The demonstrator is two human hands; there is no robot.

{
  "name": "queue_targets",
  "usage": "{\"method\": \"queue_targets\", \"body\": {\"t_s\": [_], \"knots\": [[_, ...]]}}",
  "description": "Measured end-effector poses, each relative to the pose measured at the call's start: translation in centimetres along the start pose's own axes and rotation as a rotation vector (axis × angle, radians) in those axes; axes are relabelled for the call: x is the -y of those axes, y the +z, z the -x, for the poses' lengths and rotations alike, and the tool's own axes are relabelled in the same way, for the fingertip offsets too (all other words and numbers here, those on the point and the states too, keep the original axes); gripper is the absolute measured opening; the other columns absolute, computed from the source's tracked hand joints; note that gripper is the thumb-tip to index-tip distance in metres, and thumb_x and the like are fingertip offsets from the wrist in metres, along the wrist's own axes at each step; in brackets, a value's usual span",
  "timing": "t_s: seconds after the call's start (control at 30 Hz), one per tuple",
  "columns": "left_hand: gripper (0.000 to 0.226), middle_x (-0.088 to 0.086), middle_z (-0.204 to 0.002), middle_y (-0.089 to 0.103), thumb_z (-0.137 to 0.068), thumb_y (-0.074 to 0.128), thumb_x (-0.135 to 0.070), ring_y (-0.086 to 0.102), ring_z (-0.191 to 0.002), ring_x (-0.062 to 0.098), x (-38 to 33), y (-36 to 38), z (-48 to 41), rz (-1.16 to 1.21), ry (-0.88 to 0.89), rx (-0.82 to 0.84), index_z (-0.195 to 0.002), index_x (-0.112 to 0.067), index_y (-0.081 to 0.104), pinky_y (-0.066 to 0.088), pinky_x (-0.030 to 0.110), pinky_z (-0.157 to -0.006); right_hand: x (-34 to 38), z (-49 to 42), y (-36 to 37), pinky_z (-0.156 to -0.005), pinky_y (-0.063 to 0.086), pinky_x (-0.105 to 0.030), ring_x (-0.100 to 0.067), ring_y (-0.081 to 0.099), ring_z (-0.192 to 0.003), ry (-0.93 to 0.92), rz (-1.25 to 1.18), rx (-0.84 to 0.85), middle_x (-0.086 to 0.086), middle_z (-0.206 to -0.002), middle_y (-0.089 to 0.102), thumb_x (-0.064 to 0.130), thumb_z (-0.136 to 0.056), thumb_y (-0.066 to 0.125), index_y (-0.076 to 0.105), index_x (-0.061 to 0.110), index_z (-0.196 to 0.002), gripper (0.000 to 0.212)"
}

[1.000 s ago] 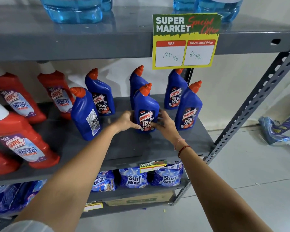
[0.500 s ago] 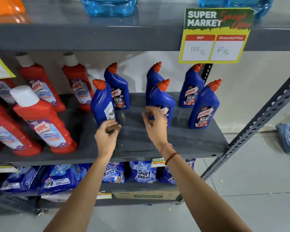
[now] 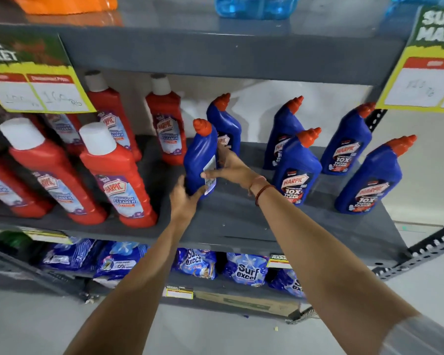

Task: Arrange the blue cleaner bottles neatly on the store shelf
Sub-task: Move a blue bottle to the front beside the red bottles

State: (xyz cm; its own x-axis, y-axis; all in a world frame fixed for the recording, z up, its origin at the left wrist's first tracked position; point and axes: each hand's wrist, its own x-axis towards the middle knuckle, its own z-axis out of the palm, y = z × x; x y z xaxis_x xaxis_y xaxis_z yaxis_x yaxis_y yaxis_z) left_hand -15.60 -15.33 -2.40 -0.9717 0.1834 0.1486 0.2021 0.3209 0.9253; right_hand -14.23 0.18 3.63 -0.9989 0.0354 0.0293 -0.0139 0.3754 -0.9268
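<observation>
Several blue cleaner bottles with orange caps stand on the grey middle shelf (image 3: 231, 216). Both hands hold the leftmost blue bottle (image 3: 199, 160), which is turned so its back label faces right. My left hand (image 3: 183, 199) grips its base from below and the front. My right hand (image 3: 230, 167) wraps its right side. Behind it stands another blue bottle (image 3: 226, 123). To the right are the front middle bottle (image 3: 296, 170), a rear one (image 3: 283, 129), a far rear one (image 3: 349, 142) and the front right bottle (image 3: 372, 178), all label forward.
Red bathroom-cleaner bottles (image 3: 118, 175) crowd the shelf's left half, close to the held bottle. Price cards hang from the upper shelf at the left (image 3: 34, 80) and right (image 3: 426, 73). Blue detergent packs (image 3: 244, 270) fill the shelf below. The slotted upright (image 3: 431, 245) marks the right end.
Both hands left the front middle bottle and moved left. They now grip the leftmost blue bottle. The view has swung left, showing more red bottles.
</observation>
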Motion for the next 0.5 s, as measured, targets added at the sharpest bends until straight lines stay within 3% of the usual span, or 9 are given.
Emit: {"method": "queue_targets", "body": {"t_s": [0.13,0.27,0.33,0.4,0.5], "knots": [[0.038,0.011,-0.103,0.070,-0.074,0.074,-0.014,0.066,-0.090,0.022,0.8,-0.7,-0.9,0.100,0.001,0.089,-0.107,-0.008,0.057,0.053,0.041,-0.082,-0.2,-0.8,0.2,-0.100,0.048,-0.049,-0.020,0.063,-0.108,0.008,-0.065,-0.015,-0.007,-0.115,0.067,0.025,-0.054,0.088,0.050,0.016,-0.120,0.076],[0.041,0.017,-0.113,0.067,-0.075,0.072,-0.008,0.065,-0.087,-0.001,0.6,-1.6,-1.4,0.140,0.019,0.205,-0.112,-0.005,0.055,0.052,0.029,-0.085,0.9,-0.6,0.2,-0.097,0.051,-0.046,-0.017,0.065,-0.104,-0.018,0.011,-0.073,-0.002,-0.110,0.068,0.032,-0.048,0.089,0.050,0.021,-0.118,0.081],[0.044,0.017,-0.116,0.065,-0.075,0.072,-0.008,0.064,-0.093,-0.001,0.1,-1.9,-0.9,0.175,0.032,0.207,-0.115,-0.005,0.054,0.052,0.025,-0.088,1.3,-0.2,0.3,-0.093,0.053,-0.044,-0.014,0.066,-0.100,-0.026,0.012,-0.136,-0.001,-0.107,0.069,0.029,-0.048,0.090,0.052,0.020,-0.115,0.077],[0.047,0.014,-0.119,0.064,-0.076,0.072,-0.011,0.063,-0.102,0.008,-0.7,-1.4,0.7,0.216,0.039,0.066,-0.120,-0.005,0.053,0.050,0.022,-0.091,1.7,0.4,0.7,-0.089,0.056,-0.041,-0.013,0.067,-0.095,-0.018,0.007,-0.233,-0.001,-0.103,0.070,0.027,-0.049,0.091,0.054,0.019,-0.111,0.072],[0.057,0.015,-0.130,0.050,-0.079,0.069,-0.016,0.051,-0.118,0.022,-1.9,1.1,4.8,0.097,0.041,-0.201,-0.130,-0.007,0.045,0.039,0.027,-0.101,2.4,1.3,1.8,-0.086,0.057,-0.039,-0.014,0.068,-0.091,0.008,-0.012,-0.378,-0.001,-0.101,0.071,0.026,-0.052,0.090,0.057,0.015,-0.109,0.068]]}}
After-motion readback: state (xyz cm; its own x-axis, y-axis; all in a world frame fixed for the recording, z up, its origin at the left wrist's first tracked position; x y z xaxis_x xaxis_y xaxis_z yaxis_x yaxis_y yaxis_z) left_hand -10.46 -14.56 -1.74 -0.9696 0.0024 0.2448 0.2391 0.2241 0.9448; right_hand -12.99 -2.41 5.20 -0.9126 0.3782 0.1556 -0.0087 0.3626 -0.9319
